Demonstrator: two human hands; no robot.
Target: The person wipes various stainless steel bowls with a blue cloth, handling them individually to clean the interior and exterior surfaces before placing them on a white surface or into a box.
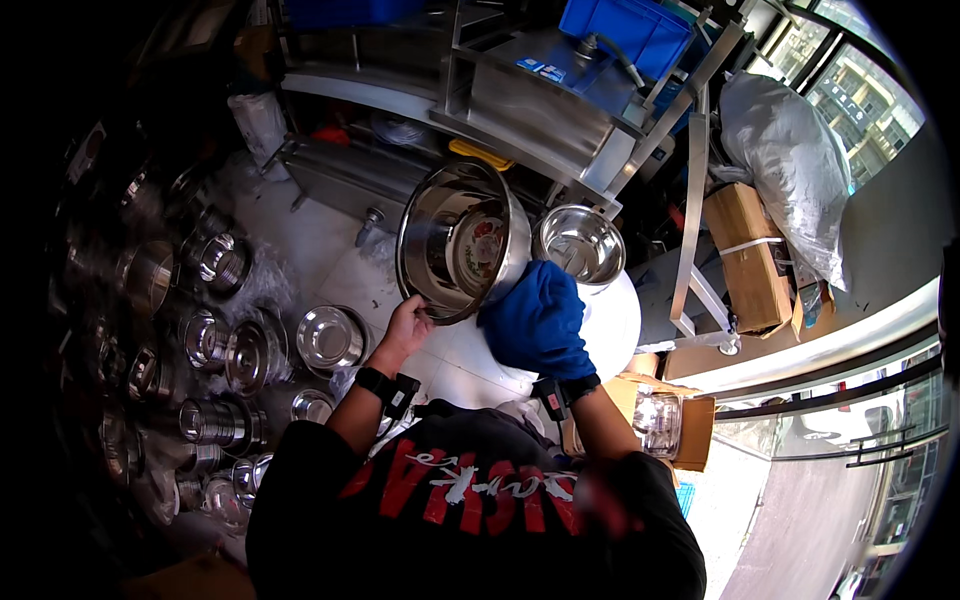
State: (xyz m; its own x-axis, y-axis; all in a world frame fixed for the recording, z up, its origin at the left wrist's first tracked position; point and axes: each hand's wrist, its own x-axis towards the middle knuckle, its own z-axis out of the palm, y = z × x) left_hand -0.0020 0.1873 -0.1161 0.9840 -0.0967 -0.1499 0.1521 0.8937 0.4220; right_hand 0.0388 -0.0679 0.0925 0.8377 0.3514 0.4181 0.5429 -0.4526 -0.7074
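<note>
A large stainless steel basin (450,240) with a coloured pattern on its inner bottom is tilted on its side before me. My left hand (409,326) grips the near left part of its rim. A blue cloth (536,322) covers my right hand (544,311) and presses against the basin's outer right wall; the fingers beneath it are hidden. Just beyond the cloth, a smaller steel bowl (581,244) rests by a white round surface (619,322).
Several stacks of steel bowls (214,424) and loose plastic wrap cover the floor at left. A steel workbench (540,112) with a blue crate (630,30) stands ahead. Cardboard boxes (750,262) and a large grey plastic sack (787,157) are at right.
</note>
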